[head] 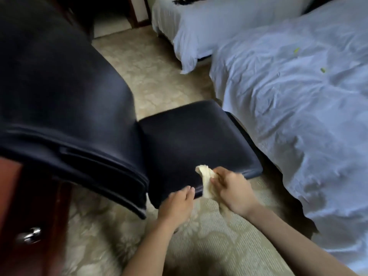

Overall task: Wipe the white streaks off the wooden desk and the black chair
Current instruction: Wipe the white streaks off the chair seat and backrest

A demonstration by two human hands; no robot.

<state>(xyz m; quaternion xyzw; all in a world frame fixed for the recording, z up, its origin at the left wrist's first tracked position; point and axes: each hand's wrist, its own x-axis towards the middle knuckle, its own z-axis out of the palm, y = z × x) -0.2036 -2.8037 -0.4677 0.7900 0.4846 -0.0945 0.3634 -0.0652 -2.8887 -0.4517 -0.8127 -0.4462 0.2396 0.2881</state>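
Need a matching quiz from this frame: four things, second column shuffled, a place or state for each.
Things:
1. cloth
2. left hand
3. bed
4. knob

Place or state:
A. on the wooden drawer, lower left
B. rests on the near edge of the seat
C. gripped by the right hand
D. right of the seat, pale sheets

Pairs: 1-C, 2-B, 3-D, 4-A

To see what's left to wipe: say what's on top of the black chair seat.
A pale cloth, gripped by the right hand, lies over the seat's near edge; the left hand touches the edge beside it. The surface beneath them is hidden.
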